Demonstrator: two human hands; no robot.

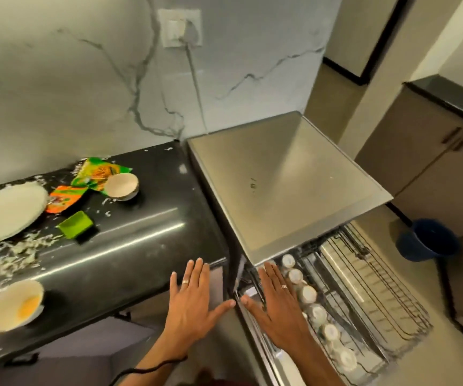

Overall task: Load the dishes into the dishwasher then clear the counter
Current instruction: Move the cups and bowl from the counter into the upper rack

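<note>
Above the open steel dishwasher's [286,185] pulled-out wire rack [369,296], the left hand [194,305] and right hand [277,307] hover flat, each grip released. On the glossy black bench [141,240] sit two white bowls [14,309] [123,186] and a white plate [4,213].

Both forearms are bare, no sleeves reaching the wrists. The left hand [194,302] wears a plain silver-coloured band [185,282] on one finger, and the right hand [279,310] has a similar light metal ring [284,286] on one finger. A thin black cord [152,367] runs across the left forearm just behind the wrist and trails off toward the lower edge of the view. At the very bottom edge a strip of dark reddish cloth shows, too little to name.
</note>
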